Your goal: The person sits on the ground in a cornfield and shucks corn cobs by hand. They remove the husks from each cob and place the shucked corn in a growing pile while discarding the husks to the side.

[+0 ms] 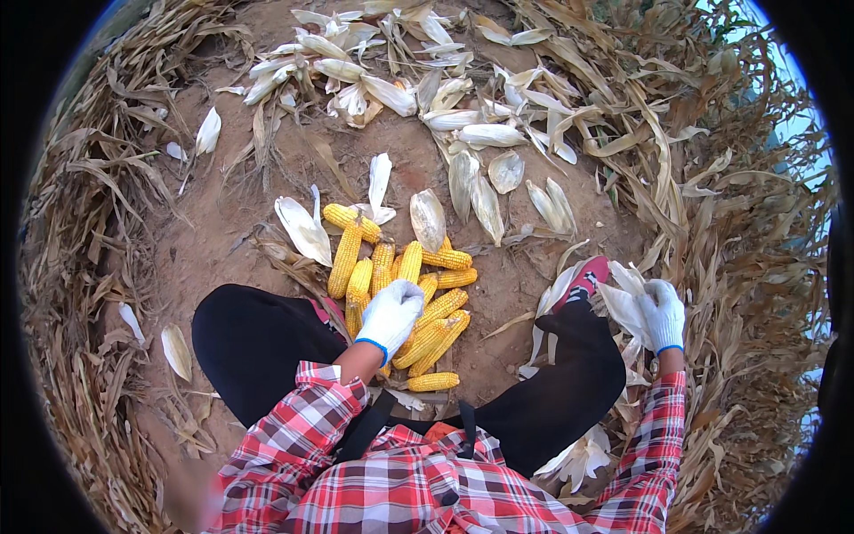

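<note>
My left hand, in a white knitted glove with a blue cuff, is over a pile of husked yellow corn cobs between my legs. Its fingers curl downward, and the back of the hand hides what they hold, if anything. One cob shows just beyond the knuckles; I cannot tell whether it touches the fingers. Out to the right, beside my foot, my right hand in a matching glove is closed on a pale, dry corn husk. A single cob lies at the near end of the pile.
My bent legs in black trousers flank the cobs. Unhusked ears and loose husks lie on the bare soil ahead. Dry corn stalks bank up on the left, with more stalks on the right.
</note>
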`<state>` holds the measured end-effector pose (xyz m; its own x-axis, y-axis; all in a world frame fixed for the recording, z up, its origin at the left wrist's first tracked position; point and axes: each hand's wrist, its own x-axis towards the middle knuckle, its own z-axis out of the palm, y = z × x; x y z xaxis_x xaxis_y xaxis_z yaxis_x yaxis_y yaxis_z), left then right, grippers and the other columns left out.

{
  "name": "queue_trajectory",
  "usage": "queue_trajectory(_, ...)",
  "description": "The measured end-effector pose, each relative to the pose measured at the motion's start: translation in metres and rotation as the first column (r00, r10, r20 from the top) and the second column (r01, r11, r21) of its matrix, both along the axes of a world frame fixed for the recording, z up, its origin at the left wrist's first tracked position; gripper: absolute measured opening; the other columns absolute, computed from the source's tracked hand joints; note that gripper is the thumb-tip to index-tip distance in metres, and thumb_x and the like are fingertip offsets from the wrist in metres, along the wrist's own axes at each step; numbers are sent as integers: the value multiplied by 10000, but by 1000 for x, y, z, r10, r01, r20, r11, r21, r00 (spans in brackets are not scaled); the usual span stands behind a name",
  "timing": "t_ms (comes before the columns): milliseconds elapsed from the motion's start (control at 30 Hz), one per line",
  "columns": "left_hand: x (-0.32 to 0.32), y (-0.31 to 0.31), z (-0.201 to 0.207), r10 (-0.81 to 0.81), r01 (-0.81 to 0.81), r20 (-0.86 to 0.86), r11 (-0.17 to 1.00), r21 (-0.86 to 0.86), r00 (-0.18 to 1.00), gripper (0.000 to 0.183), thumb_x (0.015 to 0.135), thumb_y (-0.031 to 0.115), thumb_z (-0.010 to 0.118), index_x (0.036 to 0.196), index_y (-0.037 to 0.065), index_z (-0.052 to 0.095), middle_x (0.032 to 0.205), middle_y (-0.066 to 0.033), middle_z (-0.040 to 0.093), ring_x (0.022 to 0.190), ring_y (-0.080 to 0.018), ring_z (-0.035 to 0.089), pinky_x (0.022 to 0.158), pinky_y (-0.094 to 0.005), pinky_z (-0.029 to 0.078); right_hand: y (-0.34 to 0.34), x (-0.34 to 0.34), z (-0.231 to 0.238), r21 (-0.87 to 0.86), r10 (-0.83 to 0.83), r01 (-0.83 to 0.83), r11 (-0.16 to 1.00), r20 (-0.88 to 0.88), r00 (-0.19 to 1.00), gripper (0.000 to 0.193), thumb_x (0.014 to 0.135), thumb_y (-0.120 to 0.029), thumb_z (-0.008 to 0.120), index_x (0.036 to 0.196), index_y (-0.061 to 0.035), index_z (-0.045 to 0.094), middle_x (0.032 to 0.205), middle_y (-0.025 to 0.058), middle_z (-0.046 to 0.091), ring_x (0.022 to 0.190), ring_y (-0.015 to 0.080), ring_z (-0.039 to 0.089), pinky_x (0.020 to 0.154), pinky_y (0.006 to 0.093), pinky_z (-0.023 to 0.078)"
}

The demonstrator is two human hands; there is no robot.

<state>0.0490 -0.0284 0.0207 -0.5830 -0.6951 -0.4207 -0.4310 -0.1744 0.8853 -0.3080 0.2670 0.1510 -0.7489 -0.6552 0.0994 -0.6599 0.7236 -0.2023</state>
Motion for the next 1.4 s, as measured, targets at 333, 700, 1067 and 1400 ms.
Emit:
queue_trajectory(333, 2, -58, 214, -260, 129, -178, 836, -533, 949, 206, 834, 85, 658, 1027, 15, 639, 877, -124, 665, 799, -247, 662, 739, -330, 512, -237, 72, -100, 28, 386, -425, 905, 370, 845, 663, 767, -345, 729, 1322, -73, 488, 1278, 184, 563, 1129, 353, 579, 942, 416, 477)
queue_trajectory(700, -31, -96, 193, -458, 403, 48, 721, -564, 887, 264, 777, 90, 732, 1036, 52, 699, 975, -121, 689, 906, -323, 654, 809, -395, 516, -382, -25, -252, 200, -64, 2, 980, 304, 951, 957, 655, -467, 807, 1410, -78, 366, 1367, 167, 487, 1211, 349, 518, 980, 470, 446)
queue_trajectory(1067, -79, -163, 168, -418, 382, -44, 864, -328, 908, 233, 760, 8, 719, 988, 21, 674, 918, -128, 669, 873, -299, 648, 788, -381, 503, -495, -39, -278, 156, 467, -464, 872, 21, 884, 524, 759, -262, 689, 1259, -175, 558, 1150, 114, 617, 1034, 298, 588, 842, 446, 468)
queue_trajectory(1400, -106, -202, 137, -369, 355, -102, 926, -129, 924, 197, 762, -39, 685, 952, 2, 656, 882, -129, 649, 833, -276, 635, 763, -356, 498, -557, -140, -308, 389, 274, -230, 892, -63, 960, 873, 707, -190, 753, 1464, -255, 323, 1380, 100, 445, 1141, 355, 564, 868, 569, 451)
